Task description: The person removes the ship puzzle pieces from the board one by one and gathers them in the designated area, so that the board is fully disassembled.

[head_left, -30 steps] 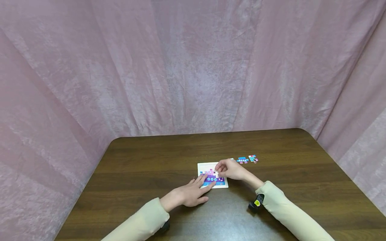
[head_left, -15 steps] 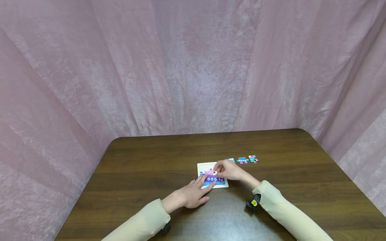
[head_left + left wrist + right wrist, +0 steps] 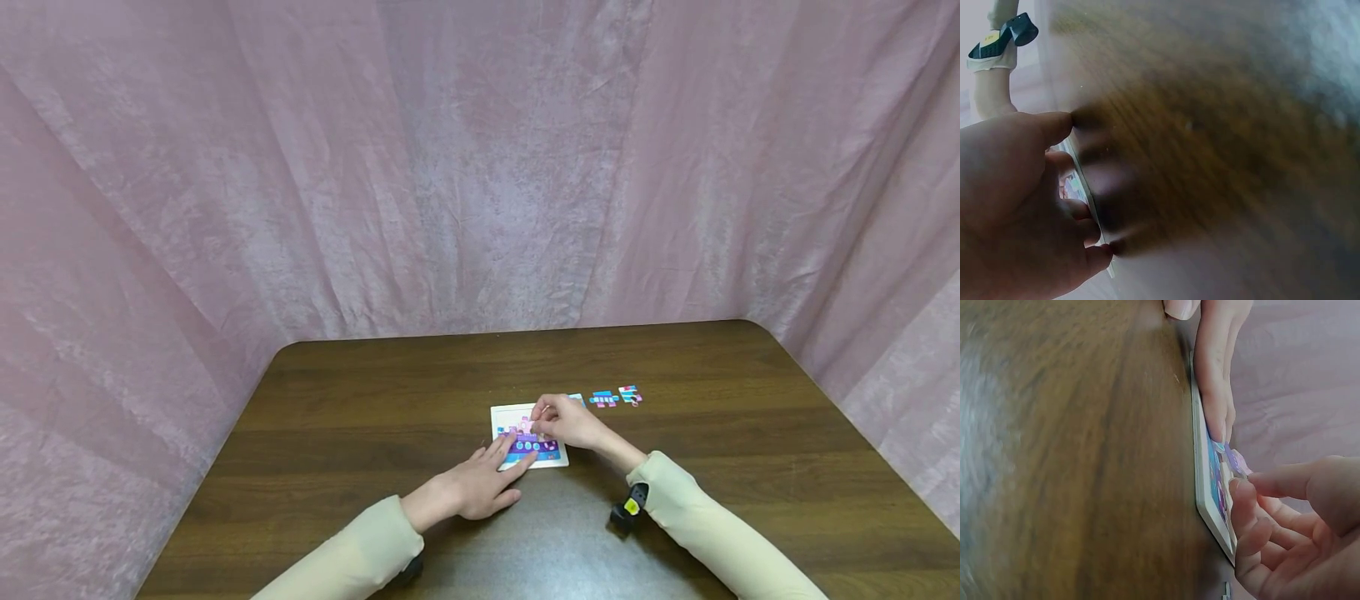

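A jigsaw puzzle tray with a white frame lies on the table, its lower part filled with purple and blue pieces. My left hand rests on its lower left with the fingers spread and straight. Above the tray, my right hand pinches a pink and purple puzzle piece between thumb and fingertips. In the right wrist view that piece stands tilted, beside the left hand's fingertips. The left wrist view has the left hand at the tray's edge, with most of the puzzle hidden.
Loose puzzle pieces lie beyond the tray to the right: a blue and pink one, a striped one, and a blue-edged one partly behind the right hand. A pink curtain hangs behind the wooden table.
The right hand has shifted slightly left over the tray, and the pink piece at its fingertips is now tilted. More of the loose piece behind that hand shows. The left hand has stayed nearly still.
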Demonstrator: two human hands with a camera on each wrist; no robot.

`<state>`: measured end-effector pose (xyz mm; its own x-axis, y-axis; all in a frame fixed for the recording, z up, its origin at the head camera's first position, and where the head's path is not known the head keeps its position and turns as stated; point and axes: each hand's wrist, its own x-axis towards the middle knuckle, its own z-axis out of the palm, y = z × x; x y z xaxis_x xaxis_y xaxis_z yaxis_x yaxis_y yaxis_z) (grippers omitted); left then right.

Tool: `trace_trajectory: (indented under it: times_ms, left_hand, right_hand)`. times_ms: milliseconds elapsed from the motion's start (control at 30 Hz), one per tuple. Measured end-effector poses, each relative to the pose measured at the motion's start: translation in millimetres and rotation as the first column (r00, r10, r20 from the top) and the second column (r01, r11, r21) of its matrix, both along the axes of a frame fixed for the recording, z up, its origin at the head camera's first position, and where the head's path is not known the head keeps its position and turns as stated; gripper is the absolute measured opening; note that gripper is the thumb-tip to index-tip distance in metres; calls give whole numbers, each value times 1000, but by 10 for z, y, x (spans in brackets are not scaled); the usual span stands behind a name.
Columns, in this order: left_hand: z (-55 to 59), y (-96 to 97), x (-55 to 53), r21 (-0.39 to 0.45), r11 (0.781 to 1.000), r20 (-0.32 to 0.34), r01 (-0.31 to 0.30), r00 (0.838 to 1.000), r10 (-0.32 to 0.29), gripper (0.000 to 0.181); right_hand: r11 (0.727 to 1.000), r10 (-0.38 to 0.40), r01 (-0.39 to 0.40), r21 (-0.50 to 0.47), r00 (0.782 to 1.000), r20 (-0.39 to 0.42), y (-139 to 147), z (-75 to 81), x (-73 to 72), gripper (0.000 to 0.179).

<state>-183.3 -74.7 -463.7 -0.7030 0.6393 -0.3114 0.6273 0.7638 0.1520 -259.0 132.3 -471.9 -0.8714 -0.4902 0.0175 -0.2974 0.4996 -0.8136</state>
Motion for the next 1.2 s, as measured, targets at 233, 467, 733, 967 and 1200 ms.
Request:
trace_trajectory:
  times_ms: [233,467,733,967,1200]
  left_hand:
    - [5,-5,3,-4,1000,-10,5,1000,-5,59]
    - [7,-4,18,-4,1000,1,-10,1000,10,58]
    - [-1,-7,20,-13,1000,14,-21,1000,21,58]
    - [14,-6,22,-11,1000,9,-18,1000,18,58]
    - [-12,-7,10,-1,1000,17,-17,1000,17,59]
  right_hand:
    - [997,-40,44,-62,997,72,5,-20,-18,10]
    - [994,-34,44,-96,994,106,51,-17,-25,10]
    - [991,-42,58,-124,990,132,112,-3,-22,11]
    - [989,-45,62,-137,990,130,173,-15,2,16]
    - [990,-76,89,-107,990,116,237,32,55,15]
